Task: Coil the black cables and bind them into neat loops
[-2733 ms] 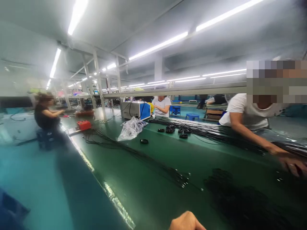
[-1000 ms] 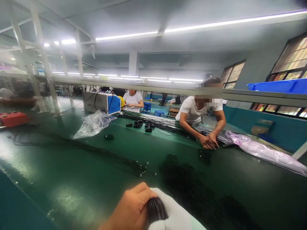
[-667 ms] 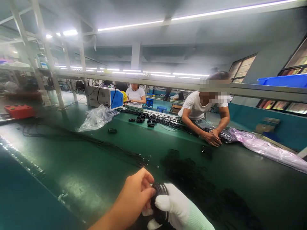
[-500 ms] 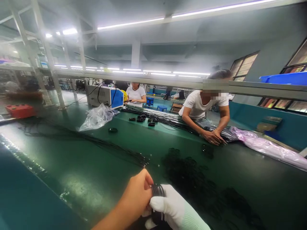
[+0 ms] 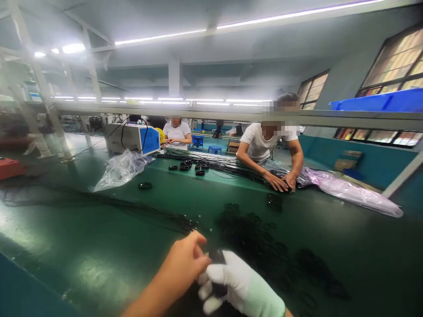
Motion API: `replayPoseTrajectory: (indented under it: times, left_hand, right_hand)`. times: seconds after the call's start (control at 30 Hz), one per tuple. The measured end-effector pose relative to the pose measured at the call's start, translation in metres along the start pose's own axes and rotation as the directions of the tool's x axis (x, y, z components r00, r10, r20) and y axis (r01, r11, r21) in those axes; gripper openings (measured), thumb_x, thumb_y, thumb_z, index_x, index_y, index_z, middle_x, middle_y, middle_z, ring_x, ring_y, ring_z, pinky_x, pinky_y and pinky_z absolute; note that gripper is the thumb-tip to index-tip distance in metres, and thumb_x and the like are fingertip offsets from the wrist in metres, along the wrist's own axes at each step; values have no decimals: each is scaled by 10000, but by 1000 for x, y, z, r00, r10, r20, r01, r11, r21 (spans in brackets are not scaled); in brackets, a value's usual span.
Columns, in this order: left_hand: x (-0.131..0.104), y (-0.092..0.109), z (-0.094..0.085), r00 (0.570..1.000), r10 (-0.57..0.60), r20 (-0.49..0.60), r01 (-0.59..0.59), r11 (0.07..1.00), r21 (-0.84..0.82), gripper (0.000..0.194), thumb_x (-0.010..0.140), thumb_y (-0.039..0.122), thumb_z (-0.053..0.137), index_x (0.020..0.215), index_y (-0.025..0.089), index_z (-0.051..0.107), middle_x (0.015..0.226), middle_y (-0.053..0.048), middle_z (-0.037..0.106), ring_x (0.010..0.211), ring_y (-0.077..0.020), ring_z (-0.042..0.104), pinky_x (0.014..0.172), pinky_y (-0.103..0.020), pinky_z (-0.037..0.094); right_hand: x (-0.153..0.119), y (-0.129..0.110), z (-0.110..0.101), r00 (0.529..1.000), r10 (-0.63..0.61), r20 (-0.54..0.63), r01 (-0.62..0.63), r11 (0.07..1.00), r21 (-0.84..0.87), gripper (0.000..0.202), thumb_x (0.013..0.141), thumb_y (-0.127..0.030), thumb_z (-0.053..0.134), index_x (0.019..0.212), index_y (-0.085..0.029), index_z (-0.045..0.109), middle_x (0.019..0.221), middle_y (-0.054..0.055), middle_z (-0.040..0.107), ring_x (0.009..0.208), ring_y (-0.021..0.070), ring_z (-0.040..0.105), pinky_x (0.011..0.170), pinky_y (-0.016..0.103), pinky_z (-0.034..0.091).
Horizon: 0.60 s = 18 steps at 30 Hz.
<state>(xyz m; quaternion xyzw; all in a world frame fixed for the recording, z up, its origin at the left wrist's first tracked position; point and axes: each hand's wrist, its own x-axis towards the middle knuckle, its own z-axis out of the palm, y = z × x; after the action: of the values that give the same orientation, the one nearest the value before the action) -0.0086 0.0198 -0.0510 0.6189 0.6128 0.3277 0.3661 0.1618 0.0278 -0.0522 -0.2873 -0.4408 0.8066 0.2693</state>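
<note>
Right hand (image 5: 236, 279) curls round blurred, part-hidden dark coil (image 5: 217, 256); left hand (image 5: 181, 262) half-curled, hold unclear

Black coil (image 5: 217, 258) in right grip (image 5: 235, 276), left grip (image 5: 185, 260) beside

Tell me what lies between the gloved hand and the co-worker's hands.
The head view shows a dark heap of black coils beyond the gloved hand, then a small black bundle just short of the co-worker's hands.
</note>
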Motion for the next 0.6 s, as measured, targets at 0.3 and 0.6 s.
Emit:
replayPoseTrajectory:
  times: [0.3,0.6]
  left_hand:
    - [58,-5,35,971,170,167,-198,966,168,139,672,87,595,731,214,598,783,-8,597,819,-233,560,765,-331,353]
    - [50,-9,32,958,72,276,3,965,-262,188,811,365,435,710,209,406,652,13,456,577,-136,462,565,-260,389]
  right_hand:
    - [-25,-40,-51,924,-144,-355,180,981,71,422,701,-396,752,997,-157,567,910,87,646,875,252,657,715,396,548]
    - [-4,-23,-37,852,-262,-453,212,964,-158,426,638,-325,730,967,-148,524,847,42,599,634,139,573,440,241,476]
